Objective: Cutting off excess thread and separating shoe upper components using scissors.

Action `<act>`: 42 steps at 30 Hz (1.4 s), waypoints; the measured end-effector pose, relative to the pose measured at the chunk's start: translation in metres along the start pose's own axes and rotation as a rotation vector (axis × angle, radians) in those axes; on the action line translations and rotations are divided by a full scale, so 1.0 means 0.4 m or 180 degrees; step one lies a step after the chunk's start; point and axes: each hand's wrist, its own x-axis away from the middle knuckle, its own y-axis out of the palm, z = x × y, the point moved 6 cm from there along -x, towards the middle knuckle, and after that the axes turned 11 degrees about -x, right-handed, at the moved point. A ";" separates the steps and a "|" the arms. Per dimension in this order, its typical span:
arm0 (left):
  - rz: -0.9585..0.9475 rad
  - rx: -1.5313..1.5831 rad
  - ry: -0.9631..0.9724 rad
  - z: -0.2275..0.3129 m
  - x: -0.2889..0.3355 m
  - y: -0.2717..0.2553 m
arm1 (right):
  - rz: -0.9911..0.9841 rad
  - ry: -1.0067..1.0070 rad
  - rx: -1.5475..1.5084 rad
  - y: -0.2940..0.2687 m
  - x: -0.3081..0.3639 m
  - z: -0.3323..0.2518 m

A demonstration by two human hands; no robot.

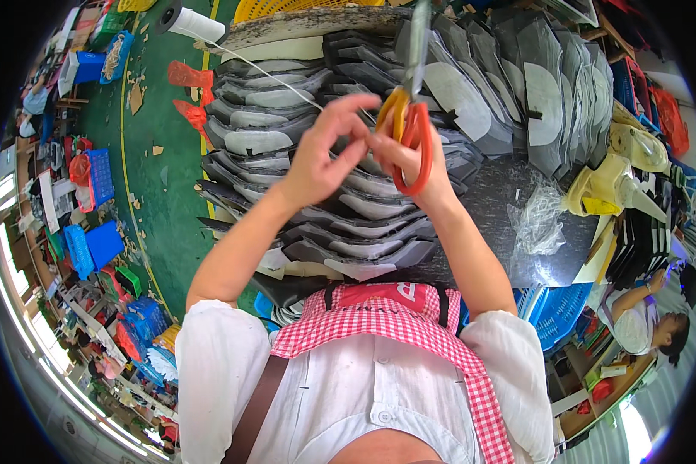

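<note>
Scissors (410, 116) with orange loop handles, hooked on right hand (410, 158), blades pointing up and away, closed as far as visible. Right hand clenched round the handle loops, fingertips also meeting the left's. Left hand (325, 151) pinched shut on white thread (286, 81), thumb and forefinger touching right fingertips just below the scissor pivot. Thread running taut from the pinch up-left to white spool (193, 25) standing at the far edge of the bench. Both hands raised over dark worktable (503, 201), above fanned stacks of grey and black cut pieces (348, 224) with pale backing, overlapped like scales; more of the same in rows at right. Clear plastic bag (537, 220) crumpled on bare table right of the hands, yellowish moulded forms (611, 185) beyond it. Blue crate (557, 305) under the table edge, another person (642, 317) seated low right. Handling, judged: thread very light, limp, thin, likely to slip from a loose pinch, so best gripped close to the end between fingertip pads with slight tension kept. Scissors stiff, metal, moderate weight, sharp at the tips; safest taken by the loops, never the blades. Exact thread end between fingertips too small to make out.
</note>
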 end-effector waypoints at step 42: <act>0.0099 -0.0217 -0.0863 -0.103 0.161 -0.098 | 0.0057 -0.0253 0.3715 -0.145 0.085 0.116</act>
